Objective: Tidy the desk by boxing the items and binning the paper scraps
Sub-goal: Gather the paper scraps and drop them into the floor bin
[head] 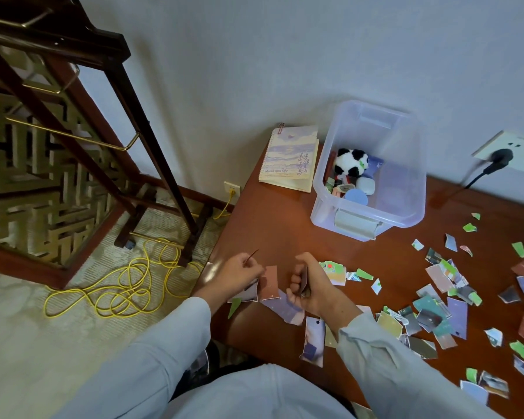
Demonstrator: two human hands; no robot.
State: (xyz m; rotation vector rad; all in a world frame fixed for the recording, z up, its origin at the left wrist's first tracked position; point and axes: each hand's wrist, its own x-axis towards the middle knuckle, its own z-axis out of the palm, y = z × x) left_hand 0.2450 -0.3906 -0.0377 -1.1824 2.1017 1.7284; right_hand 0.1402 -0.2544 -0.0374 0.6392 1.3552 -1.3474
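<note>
Torn paper scraps [436, 316] litter the brown desk [285, 231], thickest at the right. My left hand [239, 275] pinches a few scraps near the desk's left edge, one sticking up thin and dark. My right hand [307, 282] grips a small bundle of scraps upright in its curled fingers. Between the hands lies a reddish-brown scrap [269, 282], with a purple one [285, 308] below it. A clear plastic box [372, 225] stands at the back with a panda plush [350, 163] and small items inside. A spiral notebook [291, 158] lies left of the box.
A wall socket with a black plug [501, 157] and its cable sit at the back right. A dark wooden stand [73, 116] rises on the left over a carpeted floor with a coiled yellow cable [124, 285]. No bin is in view.
</note>
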